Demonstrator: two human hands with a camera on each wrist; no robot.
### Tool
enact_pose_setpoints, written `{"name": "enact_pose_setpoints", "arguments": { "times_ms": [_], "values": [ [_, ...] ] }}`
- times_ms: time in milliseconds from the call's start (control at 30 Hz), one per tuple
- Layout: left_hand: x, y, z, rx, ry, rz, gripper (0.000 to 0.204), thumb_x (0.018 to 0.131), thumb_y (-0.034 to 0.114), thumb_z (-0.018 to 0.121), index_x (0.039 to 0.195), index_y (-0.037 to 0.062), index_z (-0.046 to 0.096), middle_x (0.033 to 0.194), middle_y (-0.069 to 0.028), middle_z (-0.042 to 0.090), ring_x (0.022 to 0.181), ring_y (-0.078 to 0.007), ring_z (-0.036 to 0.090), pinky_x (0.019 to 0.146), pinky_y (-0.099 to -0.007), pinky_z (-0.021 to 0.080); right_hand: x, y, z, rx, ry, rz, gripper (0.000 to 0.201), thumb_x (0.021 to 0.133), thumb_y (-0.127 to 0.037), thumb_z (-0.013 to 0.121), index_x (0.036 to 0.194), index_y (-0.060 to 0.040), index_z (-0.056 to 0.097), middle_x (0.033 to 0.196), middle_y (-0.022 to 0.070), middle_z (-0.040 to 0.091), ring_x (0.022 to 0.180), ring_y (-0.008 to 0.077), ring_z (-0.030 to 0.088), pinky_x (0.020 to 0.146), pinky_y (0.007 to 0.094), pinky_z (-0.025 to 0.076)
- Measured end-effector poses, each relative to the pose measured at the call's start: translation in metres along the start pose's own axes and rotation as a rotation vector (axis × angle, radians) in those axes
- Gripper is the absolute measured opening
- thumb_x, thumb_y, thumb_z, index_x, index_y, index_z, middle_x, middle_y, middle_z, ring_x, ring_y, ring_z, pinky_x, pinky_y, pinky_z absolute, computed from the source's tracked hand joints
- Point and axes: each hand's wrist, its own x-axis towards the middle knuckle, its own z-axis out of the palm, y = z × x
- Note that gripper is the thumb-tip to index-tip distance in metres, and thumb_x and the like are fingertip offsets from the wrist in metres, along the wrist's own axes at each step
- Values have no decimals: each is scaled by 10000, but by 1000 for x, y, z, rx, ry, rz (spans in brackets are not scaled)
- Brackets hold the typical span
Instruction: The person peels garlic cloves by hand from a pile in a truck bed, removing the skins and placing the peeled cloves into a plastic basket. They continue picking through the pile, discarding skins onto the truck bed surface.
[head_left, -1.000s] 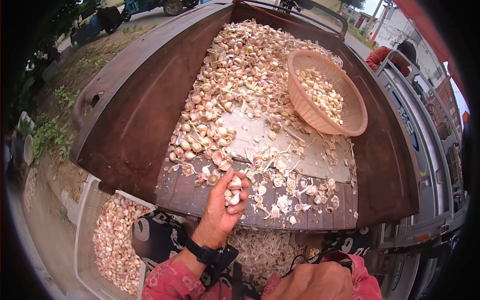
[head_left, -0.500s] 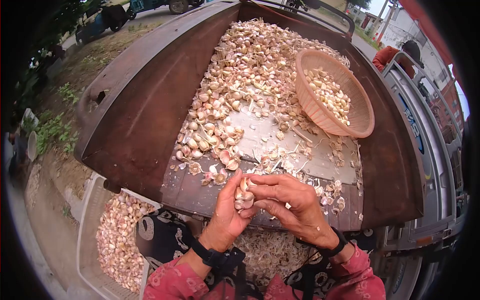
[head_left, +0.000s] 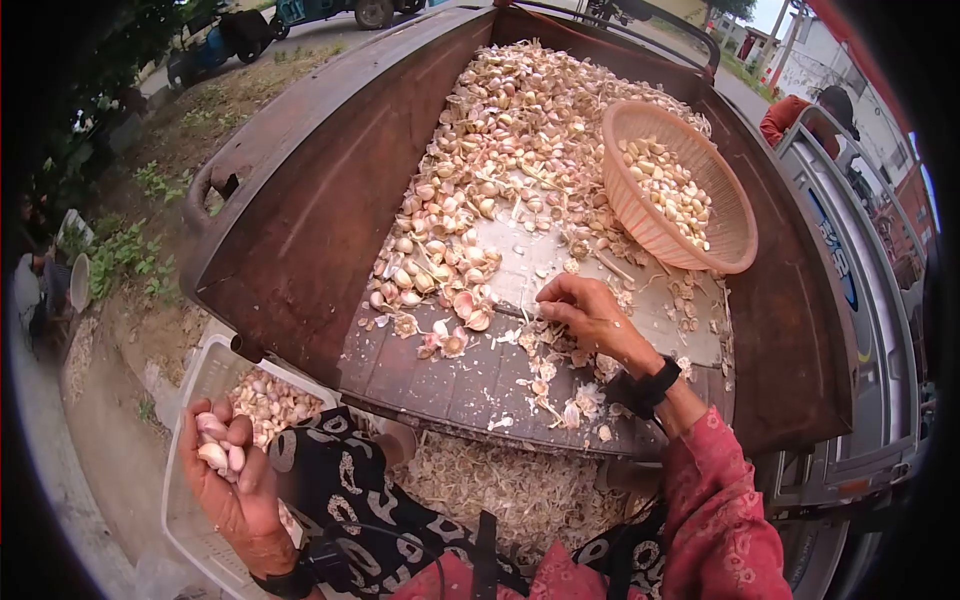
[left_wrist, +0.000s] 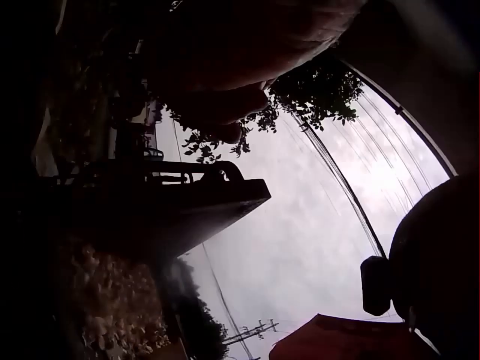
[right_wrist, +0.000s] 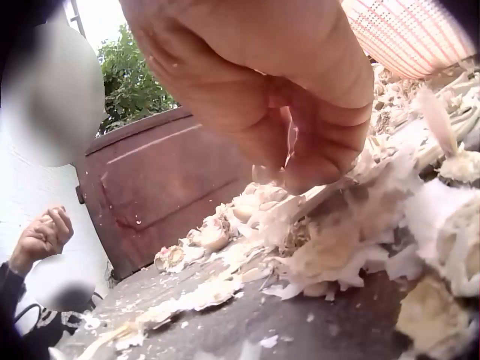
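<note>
Over the white crate (head_left: 178,500) at the lower left, my left hand (head_left: 240,505) curls round several garlic cloves (head_left: 213,432), pinkish and white. In the left wrist view that hand is only a dark shape. My right hand (head_left: 597,320) reaches over the tray, fingers bent and tips close to the thumb. Right below those fingertips lie pale garlic skins and stem scraps (right_wrist: 330,247). Whether a bit of skin is pinched there, I cannot tell. A heap of garlic bulbs (head_left: 450,265) spreads behind and left of the right hand.
A pinkish woven basket (head_left: 735,250) with peeled cloves (head_left: 665,185) leans on the heap at the right. Rusty metal walls (head_left: 320,190) flank the tray. Below the front edge lies a pile of husks (head_left: 510,490). A silver vehicle (head_left: 850,290) and another person (head_left: 790,118) are at the right.
Half a second ago both hands met over the tray's front edge, with the cloves in the left. The left hand has swung left over the crate with cloves; the right has moved forward over the scraps.
</note>
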Motion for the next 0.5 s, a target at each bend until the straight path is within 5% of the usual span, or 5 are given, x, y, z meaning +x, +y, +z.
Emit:
{"name": "enact_pose_setpoints", "arguments": {
  "times_ms": [67, 133, 167, 300, 500],
  "values": [
    [-9, 26, -28, 200, 31, 112, 322, 1041, 294, 473, 1217, 37, 554, 1124, -120, 556, 904, -148, 582, 498, -241, 489, -10, -7, -5, 795, -113, 388, 167, 953, -137, 638, 1042, 3, 650, 941, 87, 677, 748, 154, 643, 634, 273, 523],
    [-15, 34, -32, 781, 649, 412, 375, 1017, 253, 502, 1322, 38, 541, 1289, -118, 568, 1138, -181, 563, 885, -307, 506, -21, -11, -7, 984, -122, 383, 218, 966, -127, 637, 1116, 31, 628, 999, 91, 686, 798, 102, 657, 670, 219, 559],
    [-19, 51, -80, 972, 521, 432, 415, 993, 235, 538, 1367, 54, 533, 1418, -105, 507, 1299, -189, 468, 1118, -344, 307, -28, -18, -10, 1081, -114, 401, 238, 954, -111, 649, 1136, 38, 623, 1016, 97, 688, 834, 125, 675, 706, 226, 576],
    [-32, 43, -83, 1402, 657, 565, 401, 985, 235, 544, 1339, 46, 551, 1422, -117, 505, 1360, -200, 413, 1152, -376, 249, -46, -29, -11, 1274, -111, 407, 262, 927, -59, 666, 1159, 48, 611, 1089, 145, 687, 919, 172, 697, 781, 250, 606],
    [-31, -41, 45, 467, 101, -32, 347, 1019, 187, 479, 1295, -21, 508, 1316, -161, 555, 1161, -226, 580, 830, -344, 550, -58, -85, -4, 1197, -89, 269, 210, 895, -48, 701, 1088, 18, 651, 1038, 129, 705, 845, 130, 679, 685, 243, 591]
  ]
}}
